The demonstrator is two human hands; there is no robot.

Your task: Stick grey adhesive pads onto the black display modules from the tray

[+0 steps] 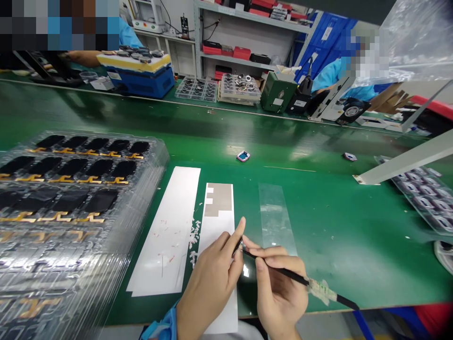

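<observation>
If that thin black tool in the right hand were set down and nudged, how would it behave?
The black tool looks fairly stiff, as it juts nearly straight from the right hand. It is probably light, being so slender. Nudged, it may roll only unevenly: the crumpled pale wrapping makes a lumpy bulge toward its outer end.

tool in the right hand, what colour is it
The tool is black, with pale wrapping towards its rear; head view.

A bright blue, creased cuff (170,323) is worn behind the left hand (215,264); both it and the right hand (283,285) are ungloved.
</observation>
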